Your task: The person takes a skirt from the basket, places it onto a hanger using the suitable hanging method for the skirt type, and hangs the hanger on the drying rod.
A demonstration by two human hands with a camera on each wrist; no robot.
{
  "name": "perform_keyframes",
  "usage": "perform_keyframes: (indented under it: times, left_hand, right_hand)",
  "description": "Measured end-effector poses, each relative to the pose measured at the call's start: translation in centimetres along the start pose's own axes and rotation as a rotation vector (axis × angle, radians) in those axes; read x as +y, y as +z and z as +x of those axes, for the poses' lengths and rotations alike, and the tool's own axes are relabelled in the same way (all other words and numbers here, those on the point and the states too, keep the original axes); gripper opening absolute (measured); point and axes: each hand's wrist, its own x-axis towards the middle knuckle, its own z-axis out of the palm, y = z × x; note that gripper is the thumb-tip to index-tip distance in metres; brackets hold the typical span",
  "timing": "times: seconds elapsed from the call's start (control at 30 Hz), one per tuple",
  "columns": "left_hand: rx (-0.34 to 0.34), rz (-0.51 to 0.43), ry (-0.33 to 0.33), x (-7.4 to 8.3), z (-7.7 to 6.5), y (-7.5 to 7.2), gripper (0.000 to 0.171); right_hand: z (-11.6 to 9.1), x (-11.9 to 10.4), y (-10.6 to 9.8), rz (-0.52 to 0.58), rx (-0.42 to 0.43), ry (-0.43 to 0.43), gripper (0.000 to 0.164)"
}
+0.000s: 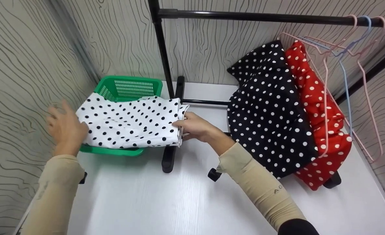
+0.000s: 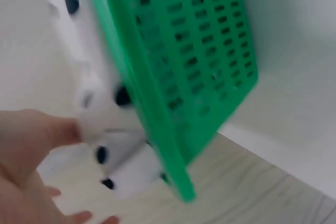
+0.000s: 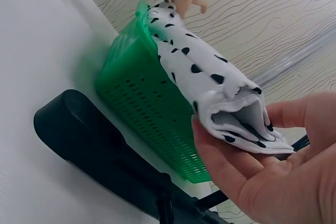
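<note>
A folded white cloth with black polka dots (image 1: 130, 122) lies across the top of a green plastic basket (image 1: 114, 151), its right end reaching past the rim. My right hand (image 1: 197, 127) pinches that right end, thumb on top and fingers underneath; the right wrist view shows the rolled layers of the cloth (image 3: 197, 72) between them. At the left end, my left hand (image 1: 67, 127) is spread, with its thumb right at the cloth's edge. In the left wrist view, the left hand (image 2: 31, 166) appears beside the slotted basket wall (image 2: 194, 40).
A black clothes rack (image 1: 162, 49) stands behind, one foot (image 1: 168, 160) close beside the basket. Pink and blue hangers (image 1: 346, 81) hang from its bar at right. Below them lean a black dotted cushion-like bundle (image 1: 267, 114) and a red dotted one (image 1: 323, 114). Patterned walls enclose the corner.
</note>
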Motion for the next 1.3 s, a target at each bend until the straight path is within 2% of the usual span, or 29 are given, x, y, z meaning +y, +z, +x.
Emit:
perform_keyframes:
  times: [0.03,0.07,0.13,0.2,0.23,0.27,0.33,0.4,0.5,0.57,0.67,0.77,0.87,0.93,1.03,1.1,1.17,1.23,1.3]
  left_hand:
    - [-0.001,0.045,0.084,0.7,-0.5,0.4,0.085]
    - [-0.037,0.078,0.174,1.5,-1.2,0.6,0.084]
    - [-0.174,0.106,0.371,3.1,-2.8,1.0,0.082]
    - [-0.339,0.101,0.533,4.4,-4.5,1.6,0.086]
    - [-0.415,0.093,0.59,5.0,-5.3,1.9,0.089]
    - [-0.459,0.095,0.628,5.5,-6.0,2.5,0.093]
    - [-0.448,0.108,0.677,6.5,-7.2,3.9,0.093]
    - [-0.364,0.119,0.698,7.1,-7.9,5.3,0.082]
    - [-0.171,0.098,0.735,7.6,-8.3,6.9,0.059]
    - [-0.062,0.049,0.757,7.8,-8.2,7.4,0.048]
    - [0.043,-0.061,0.763,8.2,-7.6,7.1,0.039]
    - [0.084,-0.155,0.728,8.9,-7.0,6.1,0.038]
    - [0.091,-0.209,0.695,9.7,-6.6,5.1,0.038]
    - [0.083,-0.23,0.697,10.0,-6.3,4.6,0.036]
    - [0.074,-0.254,0.718,10.1,-6.1,4.2,0.031]
    - [0.081,-0.245,0.733,9.6,-6.0,4.2,0.028]
    - [0.102,-0.207,0.715,8.6,-5.6,4.1,0.027]
    - [0.106,-0.145,0.651,7.0,-4.9,4.0,0.032]
    - [0.078,-0.06,0.538,5.1,-4.0,3.6,0.039]
  right_hand:
    - [0.0,0.0,0.0,0.008,0.003,-0.004,0.041]
    - [0.0,0.0,0.0,0.016,0.006,-0.004,0.041]
    - [-0.1,0.1,0.1,0.028,0.019,0.0,0.043]
    - [-0.1,0.1,0.2,0.048,0.031,0.005,0.043]
    - [-0.1,0.1,0.3,0.062,0.037,0.006,0.044]
    - [-0.1,0.1,0.3,0.081,0.045,0.008,0.045]
    - [-0.1,0.1,0.4,0.117,0.055,0.002,0.046]
    - [0.1,0.1,0.6,0.151,0.065,-0.011,0.047]
    - [0.2,0.1,1.0,0.149,0.086,-0.033,0.049]
    - [0.1,0.2,1.3,0.07,0.123,-0.091,0.053]
    - [-0.2,0.4,1.7,-0.142,0.18,-0.251,0.075]
    - [-0.8,0.2,1.9,-0.326,0.219,-0.478,0.08]
    - [-1.4,-0.2,1.8,-0.475,0.179,-0.648,0.083]
    - [-1.7,-0.5,1.9,-0.647,0.177,-0.72,0.084]
    - [-1.2,-1.0,2.0,-0.806,0.159,-0.771,0.06]
    - [-0.7,-1.5,2.2,-0.826,0.178,-0.782,0.04]
    - [-0.1,-2.1,2.2,-0.778,0.214,-0.795,0.025]
    - [0.2,-2.8,2.2,-0.72,0.244,-0.814,0.023]
    - [0.1,-3.4,2.1,-0.674,0.26,-0.847,0.026]
